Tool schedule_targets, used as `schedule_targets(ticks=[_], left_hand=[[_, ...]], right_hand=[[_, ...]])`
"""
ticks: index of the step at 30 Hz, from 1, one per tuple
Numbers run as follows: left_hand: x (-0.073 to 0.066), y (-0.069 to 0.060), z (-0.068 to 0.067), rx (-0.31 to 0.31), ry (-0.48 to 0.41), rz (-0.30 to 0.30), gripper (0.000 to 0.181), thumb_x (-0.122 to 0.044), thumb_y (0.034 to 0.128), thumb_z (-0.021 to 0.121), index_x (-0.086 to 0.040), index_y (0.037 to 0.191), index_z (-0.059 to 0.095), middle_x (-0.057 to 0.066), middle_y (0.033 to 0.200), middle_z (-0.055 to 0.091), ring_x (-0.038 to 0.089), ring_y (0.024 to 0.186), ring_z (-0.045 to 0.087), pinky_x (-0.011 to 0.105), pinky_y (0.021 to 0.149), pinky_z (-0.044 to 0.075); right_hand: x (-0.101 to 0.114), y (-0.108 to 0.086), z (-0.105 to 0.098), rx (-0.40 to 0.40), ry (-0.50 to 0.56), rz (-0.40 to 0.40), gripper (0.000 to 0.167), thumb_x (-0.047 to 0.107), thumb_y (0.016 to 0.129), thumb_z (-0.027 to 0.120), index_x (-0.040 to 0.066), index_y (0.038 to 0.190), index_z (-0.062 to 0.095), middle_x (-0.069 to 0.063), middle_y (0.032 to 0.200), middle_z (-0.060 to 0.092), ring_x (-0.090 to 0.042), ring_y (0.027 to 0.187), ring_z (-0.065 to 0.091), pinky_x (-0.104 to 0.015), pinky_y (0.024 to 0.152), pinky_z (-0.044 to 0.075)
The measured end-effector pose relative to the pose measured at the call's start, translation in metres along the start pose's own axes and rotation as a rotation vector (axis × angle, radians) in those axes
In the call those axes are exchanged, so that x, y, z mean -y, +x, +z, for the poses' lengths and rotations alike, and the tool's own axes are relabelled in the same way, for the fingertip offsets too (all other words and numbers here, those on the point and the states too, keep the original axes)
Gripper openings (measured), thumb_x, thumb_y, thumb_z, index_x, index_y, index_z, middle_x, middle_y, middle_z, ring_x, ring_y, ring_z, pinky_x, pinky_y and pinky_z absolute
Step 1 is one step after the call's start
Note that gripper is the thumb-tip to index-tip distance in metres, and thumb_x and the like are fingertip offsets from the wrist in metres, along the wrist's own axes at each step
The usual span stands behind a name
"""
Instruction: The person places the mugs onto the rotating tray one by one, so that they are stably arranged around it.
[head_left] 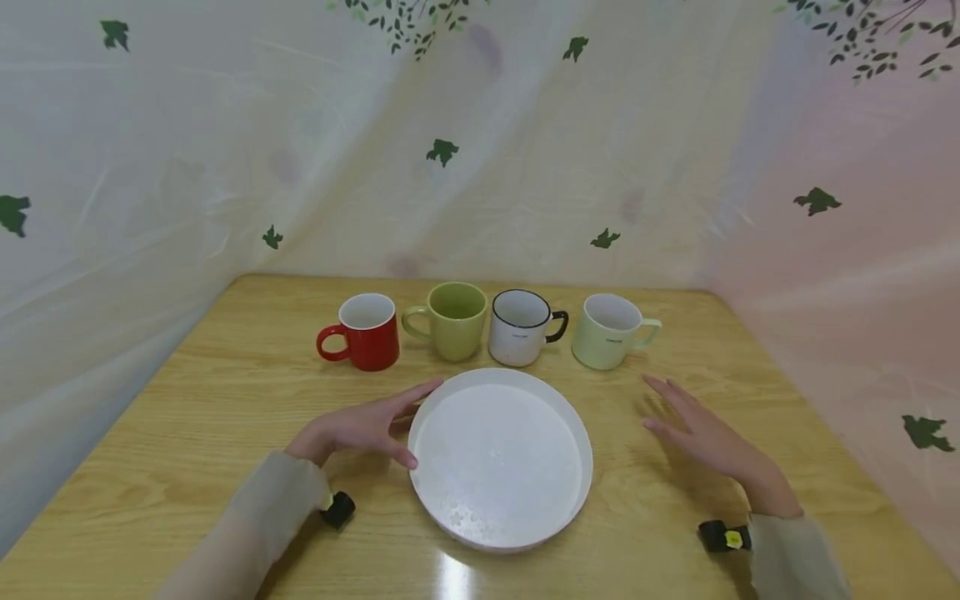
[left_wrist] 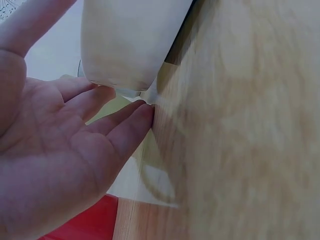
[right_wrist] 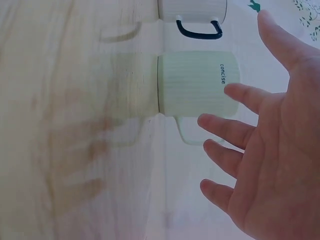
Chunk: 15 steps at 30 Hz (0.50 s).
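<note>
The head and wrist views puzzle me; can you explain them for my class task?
No machine here: these are a person's bare hands. The wide picture is taken from the head, the other two from the left and right wrists. On the wood-grain table stand, left to right, a red mug, an olive mug, a black-rimmed white mug and a pale green mug, behind a round white tray. The left hand is spread at the tray's left edge; whether it touches is unclear. The right hand hovers, fingers apart, right of the tray. Neither grip plainly holds anything.
</note>
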<state>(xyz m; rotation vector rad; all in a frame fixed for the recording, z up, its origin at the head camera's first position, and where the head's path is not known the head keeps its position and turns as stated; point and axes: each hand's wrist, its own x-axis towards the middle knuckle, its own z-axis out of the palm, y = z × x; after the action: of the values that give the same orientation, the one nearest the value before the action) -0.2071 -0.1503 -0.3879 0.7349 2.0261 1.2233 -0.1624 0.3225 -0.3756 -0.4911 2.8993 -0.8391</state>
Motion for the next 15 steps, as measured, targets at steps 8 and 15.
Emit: schedule_targets(ticks=[8,15], left_hand=[[0.004,0.0,-0.002,0.022,0.024,0.023,0.11,-0.021,0.0775,0.081,-0.023,0.157,0.005,0.004,0.164,0.009,0.032,0.151,0.012,0.055,0.122,0.016],[0.007,0.0,-0.002,0.05,0.002,0.051,0.111,-0.019,0.0774,0.081,-0.022,0.157,0.003,0.004,0.165,0.006,0.031,0.152,0.008,0.052,0.123,0.015]], right_hand=[[0.0,0.016,-0.008,-0.08,-0.027,-0.023,0.068,0.035,0.096,0.059,0.005,0.15,0.031,-0.029,0.152,0.032,-0.054,0.137,0.029,-0.072,0.106,0.028],[0.0,0.037,-0.022,-0.285,0.048,0.004,0.058,0.021,0.095,0.063,-0.007,0.141,0.041,-0.033,0.142,0.044,-0.052,0.13,0.042,-0.063,0.104,0.038]])
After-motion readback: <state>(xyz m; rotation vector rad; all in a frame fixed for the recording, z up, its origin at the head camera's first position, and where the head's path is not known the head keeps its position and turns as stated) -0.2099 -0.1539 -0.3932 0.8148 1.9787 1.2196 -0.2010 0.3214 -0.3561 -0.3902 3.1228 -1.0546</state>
